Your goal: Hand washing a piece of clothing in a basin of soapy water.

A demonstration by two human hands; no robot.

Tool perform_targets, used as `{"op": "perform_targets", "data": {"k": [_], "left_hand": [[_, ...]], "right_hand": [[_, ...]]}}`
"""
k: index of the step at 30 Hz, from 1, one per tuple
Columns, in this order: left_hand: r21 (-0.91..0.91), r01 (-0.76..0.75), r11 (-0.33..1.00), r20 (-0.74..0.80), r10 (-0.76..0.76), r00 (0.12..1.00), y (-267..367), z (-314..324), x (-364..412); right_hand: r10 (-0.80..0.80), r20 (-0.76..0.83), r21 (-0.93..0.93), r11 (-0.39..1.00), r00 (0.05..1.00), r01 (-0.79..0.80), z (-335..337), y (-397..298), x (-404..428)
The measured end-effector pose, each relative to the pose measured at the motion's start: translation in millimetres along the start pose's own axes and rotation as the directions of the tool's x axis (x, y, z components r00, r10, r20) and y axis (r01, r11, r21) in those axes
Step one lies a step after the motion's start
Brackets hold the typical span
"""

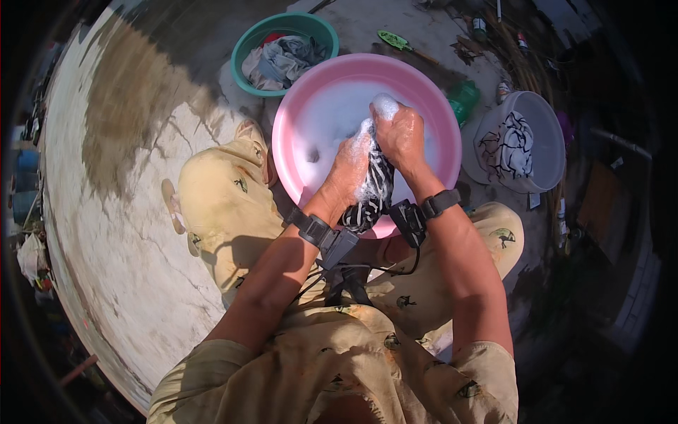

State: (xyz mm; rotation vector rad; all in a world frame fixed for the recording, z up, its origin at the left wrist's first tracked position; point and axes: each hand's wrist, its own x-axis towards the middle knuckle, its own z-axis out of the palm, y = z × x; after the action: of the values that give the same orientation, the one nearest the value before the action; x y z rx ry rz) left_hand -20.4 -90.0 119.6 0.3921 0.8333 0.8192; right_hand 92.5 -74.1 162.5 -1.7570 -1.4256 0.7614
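Before me on the ground stands a pink plastic basin (294, 175), with white suds (323, 116) over its water. Both of my hands grip a black-and-white patterned cloth (374, 193) above the suds. My left hand (352, 164) is closed around its upper part, with foam on the thumb and fingers. Close against it, my right hand (400, 132) is clenched on the cloth's upper end, a clump of foam covering the knuckles. The lower part of the cloth hangs towards the basin's near rim. The fingertips of both hands are hidden.
A green basin (238, 69) of wet clothes stands at the far left of the pink one. At the right is a white bucket (548, 143) holding a black-and-white cloth (514, 146). A green plastic bottle (464, 102) and a green-headed brush (394, 40) lie nearby.
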Motion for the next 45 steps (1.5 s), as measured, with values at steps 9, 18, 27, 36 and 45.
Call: {"op": "perform_targets", "data": {"k": [9, 18, 27, 36, 45], "left_hand": [[-0.3, -0.026, 0.954, 0.028, 0.037, 0.999, 6, -21, 6], [0.086, -0.153, 0.984, 0.242, 0.128, 0.962, 36, -10, -14], [-0.157, -0.136, 0.978, 0.312, 0.18, 0.933, 44, -11, -28], [-0.34, -0.106, 0.935, 0.188, 0.178, 0.966, 36, -22, -7], [-0.147, -0.014, 0.989, 0.097, 0.028, 0.995, 4, -10, 3]], "right_hand": [[-0.467, -0.069, -0.009, 0.884, 0.882, 0.468, 21, -9, -31], [0.386, 0.367, 0.786, 0.358, 0.846, -0.504, -43, -3, 12], [0.19, 0.323, 0.868, 0.332, 0.927, -0.37, -74, 10, 11], [-0.505, -0.147, 0.041, 0.856, 0.851, 0.515, 6, -19, -48], [-0.106, -0.163, 0.011, 0.994, 0.981, 0.109, 7, 9, -12]]}}
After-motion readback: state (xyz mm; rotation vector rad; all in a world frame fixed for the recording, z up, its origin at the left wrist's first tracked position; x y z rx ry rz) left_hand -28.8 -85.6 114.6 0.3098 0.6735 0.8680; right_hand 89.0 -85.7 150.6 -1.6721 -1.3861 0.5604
